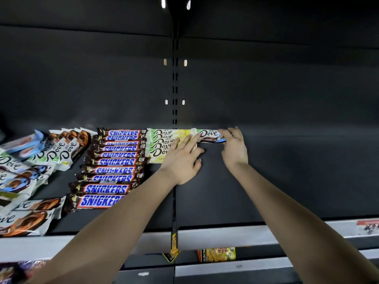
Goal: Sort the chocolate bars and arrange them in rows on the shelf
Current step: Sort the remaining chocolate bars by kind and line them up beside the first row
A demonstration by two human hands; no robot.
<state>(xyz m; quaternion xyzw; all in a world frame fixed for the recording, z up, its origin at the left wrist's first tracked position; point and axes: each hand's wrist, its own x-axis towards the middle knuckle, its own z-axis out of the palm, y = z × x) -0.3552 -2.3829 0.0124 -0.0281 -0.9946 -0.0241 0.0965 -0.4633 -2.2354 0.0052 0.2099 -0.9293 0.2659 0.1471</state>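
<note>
A blue Dove bar (209, 135) is held at its right end by the curled fingers of the right hand (234, 149), at the back of the shelf (287, 181), touching the yellow row (162, 146). That row is pressed by the flat, straight-fingered left hand (182, 160). If the bar is pushed leftward, the overlapped row could be skewed.

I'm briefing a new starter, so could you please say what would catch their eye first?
A neat row of Snickers bars fills the dark shelf left of centre. Beside it, the left hand rests on yellow Dove bars; the right hand holds a blue-edged Dove bar.
</note>
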